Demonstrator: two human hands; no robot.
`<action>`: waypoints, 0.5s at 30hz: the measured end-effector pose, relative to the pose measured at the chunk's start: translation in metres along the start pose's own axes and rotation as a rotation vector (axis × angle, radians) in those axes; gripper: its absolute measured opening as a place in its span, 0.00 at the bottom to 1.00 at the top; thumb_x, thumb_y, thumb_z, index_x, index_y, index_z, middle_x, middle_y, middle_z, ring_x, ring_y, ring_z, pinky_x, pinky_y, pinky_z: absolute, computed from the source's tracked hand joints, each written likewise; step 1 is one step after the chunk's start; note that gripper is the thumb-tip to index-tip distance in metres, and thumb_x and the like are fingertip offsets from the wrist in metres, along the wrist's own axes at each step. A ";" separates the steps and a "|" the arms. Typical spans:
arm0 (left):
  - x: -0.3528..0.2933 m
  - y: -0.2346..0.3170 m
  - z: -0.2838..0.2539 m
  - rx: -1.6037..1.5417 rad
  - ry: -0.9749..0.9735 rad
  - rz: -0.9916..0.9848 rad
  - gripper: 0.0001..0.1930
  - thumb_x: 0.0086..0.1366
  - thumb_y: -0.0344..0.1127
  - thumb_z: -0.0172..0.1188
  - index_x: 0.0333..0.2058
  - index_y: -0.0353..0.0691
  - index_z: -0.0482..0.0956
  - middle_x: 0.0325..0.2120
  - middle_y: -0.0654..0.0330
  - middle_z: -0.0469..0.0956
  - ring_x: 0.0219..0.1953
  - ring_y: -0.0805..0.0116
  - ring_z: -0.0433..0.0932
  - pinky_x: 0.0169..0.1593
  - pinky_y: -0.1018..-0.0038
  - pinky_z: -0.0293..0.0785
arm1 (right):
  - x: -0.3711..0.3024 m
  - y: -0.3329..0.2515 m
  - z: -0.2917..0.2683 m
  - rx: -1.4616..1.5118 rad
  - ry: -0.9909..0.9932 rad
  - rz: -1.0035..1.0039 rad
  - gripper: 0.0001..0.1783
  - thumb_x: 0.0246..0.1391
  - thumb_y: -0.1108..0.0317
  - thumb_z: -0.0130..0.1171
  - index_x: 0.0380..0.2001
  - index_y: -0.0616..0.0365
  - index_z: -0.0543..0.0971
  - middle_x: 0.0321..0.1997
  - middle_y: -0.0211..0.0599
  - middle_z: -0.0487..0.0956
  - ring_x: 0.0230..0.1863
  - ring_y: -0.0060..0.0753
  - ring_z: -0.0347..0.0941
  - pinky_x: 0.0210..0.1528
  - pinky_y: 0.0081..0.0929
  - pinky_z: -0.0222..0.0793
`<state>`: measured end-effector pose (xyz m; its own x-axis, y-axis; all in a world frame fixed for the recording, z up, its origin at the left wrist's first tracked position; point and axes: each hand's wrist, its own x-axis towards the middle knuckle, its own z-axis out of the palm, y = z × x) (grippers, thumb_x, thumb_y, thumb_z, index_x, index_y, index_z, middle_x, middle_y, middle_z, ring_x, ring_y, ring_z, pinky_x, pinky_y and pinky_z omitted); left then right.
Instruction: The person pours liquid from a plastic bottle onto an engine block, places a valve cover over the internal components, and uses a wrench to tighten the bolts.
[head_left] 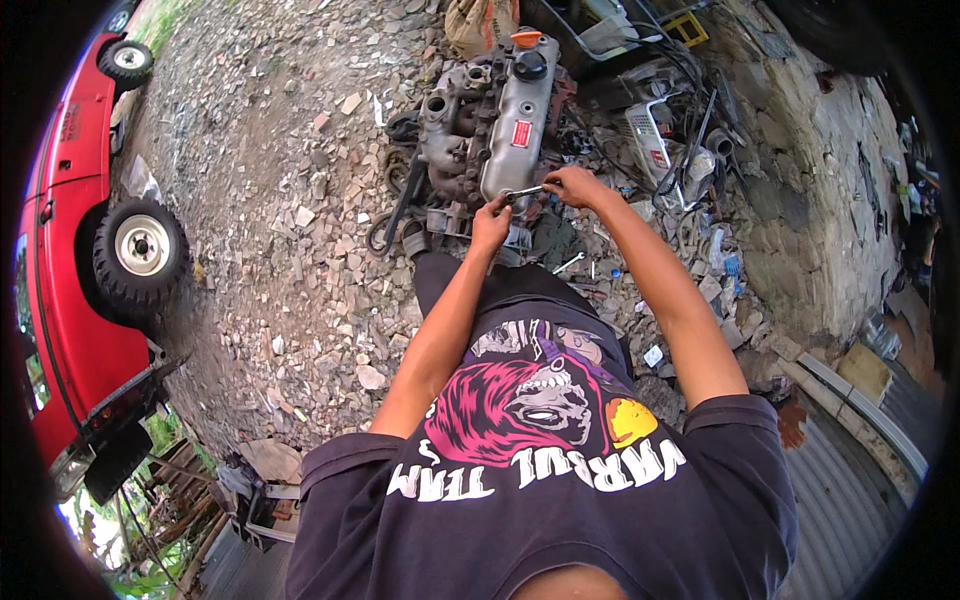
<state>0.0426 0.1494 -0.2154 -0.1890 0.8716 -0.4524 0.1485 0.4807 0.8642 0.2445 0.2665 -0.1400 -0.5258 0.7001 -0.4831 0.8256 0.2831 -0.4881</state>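
An engine lies on the stony ground in front of me, with a grey metal valve cover (518, 130) bearing a red label and a black filler cap (530, 66). My right hand (574, 187) is closed round one end of a metal wrench (527, 191). The wrench reaches leftward to the near end of the cover. There my left hand (490, 224) has its fingers pinched at the wrench's other end. What sits under those fingertips is too small to make out. Rusty manifold castings (450, 150) run along the engine's left side.
Another wrench (569, 264) lies on the rubble by my legs. A black belt or hose (400, 205) lies left of the engine. Scrap parts and a white slotted panel (648, 135) clutter the right, before a stone wall (830, 200). A red vehicle (75, 180) stands at far left.
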 end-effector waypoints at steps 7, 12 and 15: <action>-0.005 0.006 -0.001 -0.025 -0.024 -0.023 0.21 0.59 0.38 0.59 0.50 0.36 0.76 0.39 0.48 0.80 0.42 0.61 0.79 0.48 0.71 0.71 | 0.025 0.013 0.012 0.144 -0.068 0.070 0.19 0.54 0.52 0.59 0.37 0.56 0.82 0.36 0.46 0.81 0.39 0.43 0.77 0.44 0.37 0.70; -0.007 0.010 -0.005 -0.017 -0.017 0.026 0.21 0.60 0.37 0.59 0.50 0.33 0.75 0.38 0.49 0.80 0.42 0.60 0.79 0.49 0.71 0.71 | -0.012 0.018 0.078 0.579 -0.063 0.059 0.19 0.58 0.54 0.56 0.36 0.62 0.80 0.29 0.33 0.79 0.31 0.23 0.70 0.36 0.28 0.67; -0.008 0.013 -0.005 0.028 -0.021 0.054 0.21 0.60 0.37 0.58 0.50 0.33 0.75 0.38 0.49 0.80 0.42 0.60 0.79 0.49 0.70 0.71 | -0.029 -0.016 0.129 0.814 -0.056 0.145 0.20 0.59 0.53 0.55 0.36 0.63 0.79 0.26 0.28 0.77 0.27 0.19 0.68 0.30 0.22 0.65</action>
<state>0.0409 0.1482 -0.1999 -0.1597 0.8979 -0.4102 0.1848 0.4353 0.8811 0.2203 0.1572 -0.2122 -0.4528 0.6531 -0.6070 0.4907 -0.3859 -0.7812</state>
